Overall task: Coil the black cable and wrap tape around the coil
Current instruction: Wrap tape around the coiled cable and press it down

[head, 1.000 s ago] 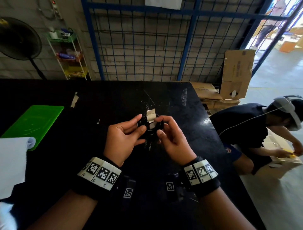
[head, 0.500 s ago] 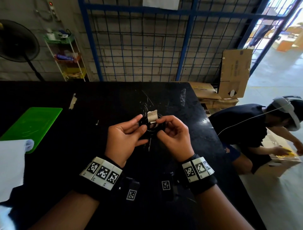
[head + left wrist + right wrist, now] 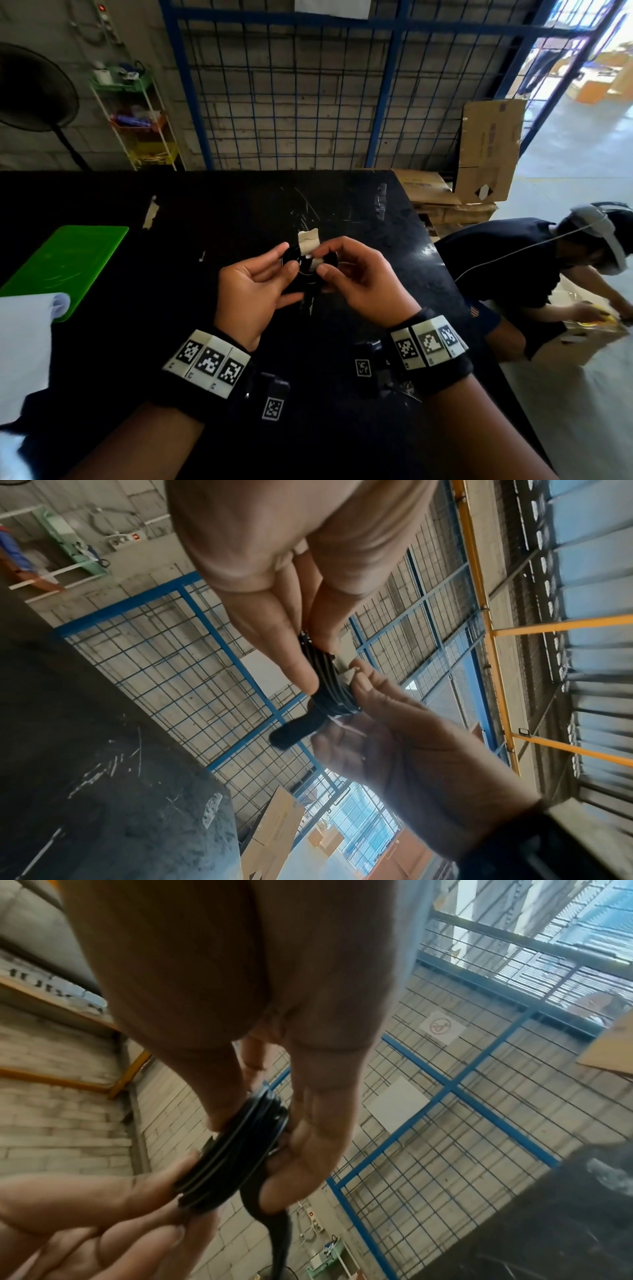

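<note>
A small black cable coil (image 3: 297, 257) (image 3: 330, 693) (image 3: 232, 1153) is held above the black table (image 3: 239, 212), between both hands. My left hand (image 3: 255, 291) pinches the coil's left edge between thumb and fingers. My right hand (image 3: 356, 274) pinches its right side, thumb and forefinger on a strip of beige tape (image 3: 308, 241) that stands up from the top of the coil and folds through its middle. A black plug end (image 3: 287, 733) (image 3: 274, 1229) hangs below the coil.
A green board (image 3: 65, 260) and a white paper roll (image 3: 24, 346) lie at the table's left. A tape scrap (image 3: 150, 214) sticks to the table farther back. Another person (image 3: 534, 274) crouches off the right edge by cardboard boxes (image 3: 486, 154). A blue wire fence (image 3: 308, 85) stands behind.
The right thumb and forefinger have shifted onto the tape, folding its lower end through the coil's centre. The left hand keeps its pinch on the coil.
</note>
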